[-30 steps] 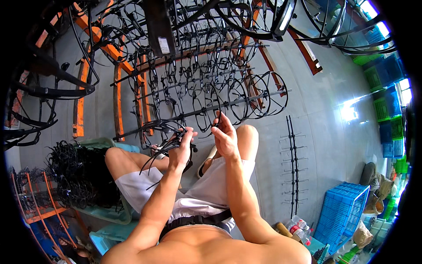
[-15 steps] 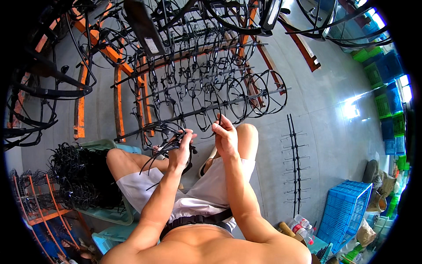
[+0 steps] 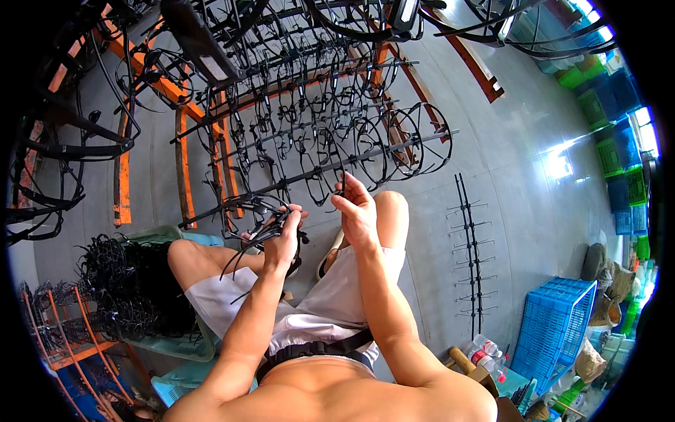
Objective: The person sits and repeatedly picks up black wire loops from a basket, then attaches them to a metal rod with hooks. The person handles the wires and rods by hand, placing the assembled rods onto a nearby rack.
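My left hand is closed around a bunch of thin black curved plastic frames, whose loose ends fan out to the left over my knee. Thumb and fingers of my right hand pinch the lower end of one thin black frame, just under the nearest black rod of a rack. Along that rod hang several similar round black frames. Both hands are in front of my bent knees, the right one slightly farther out. The fingertips of my left hand are partly hidden by the bunch.
More rods of black frames fill the orange rack ahead. A crate heaped with black parts is at my left. A spiked black rod lies on the floor to the right, near a blue crate and plastic bottles.
The whole view has shifted slightly, with the rack appearing a little higher and farther left. Both hands keep their grips and have barely moved relative to the rack.
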Motion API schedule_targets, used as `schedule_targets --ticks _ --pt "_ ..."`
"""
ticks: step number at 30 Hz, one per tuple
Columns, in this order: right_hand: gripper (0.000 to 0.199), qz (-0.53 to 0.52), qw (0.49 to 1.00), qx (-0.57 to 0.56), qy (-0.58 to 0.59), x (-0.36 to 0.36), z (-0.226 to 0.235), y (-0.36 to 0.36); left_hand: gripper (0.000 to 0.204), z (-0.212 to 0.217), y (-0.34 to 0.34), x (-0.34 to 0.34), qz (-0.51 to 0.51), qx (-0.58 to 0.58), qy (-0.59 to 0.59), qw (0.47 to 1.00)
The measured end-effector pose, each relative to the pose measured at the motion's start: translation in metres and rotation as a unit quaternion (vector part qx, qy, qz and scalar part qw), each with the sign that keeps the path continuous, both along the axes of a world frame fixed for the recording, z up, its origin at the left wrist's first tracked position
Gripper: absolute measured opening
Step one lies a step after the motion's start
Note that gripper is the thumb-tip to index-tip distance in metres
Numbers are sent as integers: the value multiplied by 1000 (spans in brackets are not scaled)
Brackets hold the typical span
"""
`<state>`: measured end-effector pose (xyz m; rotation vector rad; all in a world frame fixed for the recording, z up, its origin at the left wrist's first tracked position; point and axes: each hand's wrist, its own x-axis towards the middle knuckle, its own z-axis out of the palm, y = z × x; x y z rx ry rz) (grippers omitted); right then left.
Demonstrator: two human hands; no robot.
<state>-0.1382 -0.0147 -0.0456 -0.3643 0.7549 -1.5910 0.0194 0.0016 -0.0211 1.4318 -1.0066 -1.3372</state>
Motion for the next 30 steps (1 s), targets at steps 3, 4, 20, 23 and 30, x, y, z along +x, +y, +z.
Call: schedule_targets --ticks 3,4,20,23,30 --pt "51 25 1000 -11 11 -10 -5 -1 16 -6 1 3 -12 6 -10 1000" --pt "50 31 999 -14 11 -12 -5 -2 16 -6 1 3 -16 4 -8 1000" --pt "32 151 813 189 530 -8 58 -123 11 -39 16 0 -5 -11 53 999" --pt "26 156 862 260 406 3 75 -124 12 -39 15 2 -26 -44 25 998" --pt "27 164 904 293 266 -10 70 -121 12 -45 17 -1 -19 -5 86 996"
